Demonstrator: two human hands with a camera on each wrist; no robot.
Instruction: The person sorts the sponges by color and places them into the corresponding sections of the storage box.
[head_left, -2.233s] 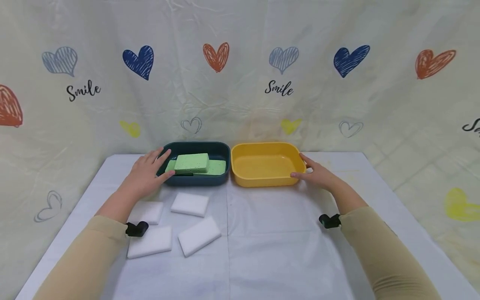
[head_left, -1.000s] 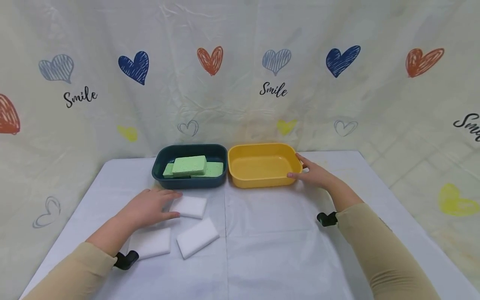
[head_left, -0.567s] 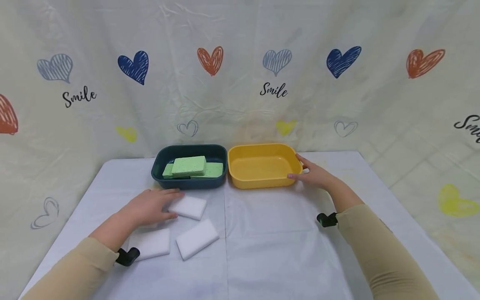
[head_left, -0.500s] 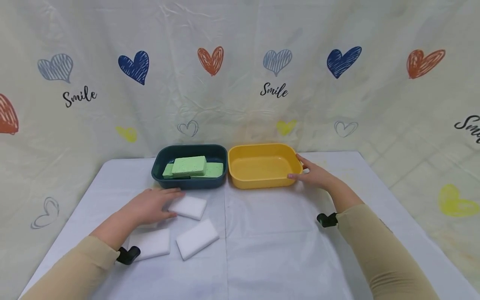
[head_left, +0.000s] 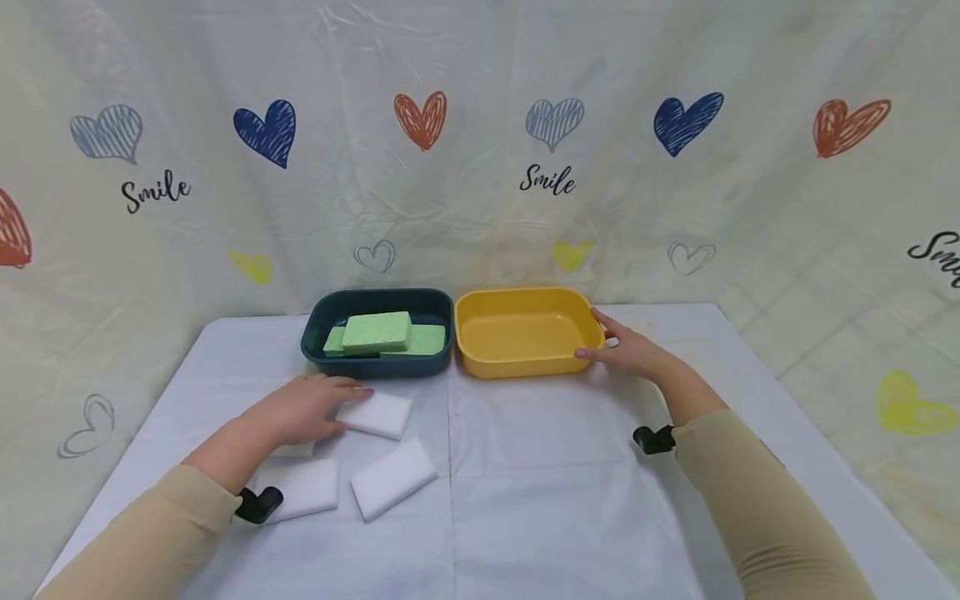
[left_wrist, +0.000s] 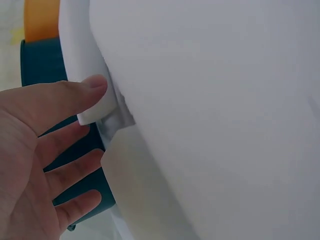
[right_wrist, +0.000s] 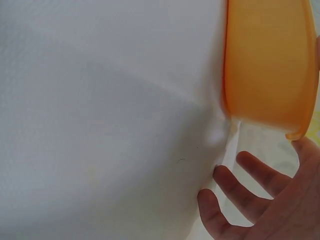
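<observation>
My left hand (head_left: 300, 410) reaches over the near-left table and pinches the left end of a white sponge (head_left: 378, 414). In the left wrist view the thumb lies on that white sponge (left_wrist: 75, 40), with the other fingers spread below. Three more white sponges lie close by: one (head_left: 393, 479) to the front, another (head_left: 303, 486) near the wrist, and one (head_left: 294, 449) mostly hidden under the hand. At the right end of a yellow container (head_left: 525, 367), my right hand (head_left: 633, 350) touches its rim; several fingers stretch out straight (right_wrist: 240, 197).
A dark teal container (head_left: 390, 367) stands against the yellow one's left side. Speckled green sponges (head_left: 377, 332) lie in it, one on top of others. The yellow container holds nothing visible. Behind the white-covered table (head_left: 555, 483) hangs a heart-printed cloth (head_left: 480, 200).
My left hand has left the teal container's left end and come nearer to the white sponge, which has shifted very slightly. The right hand stays at the yellow container.
</observation>
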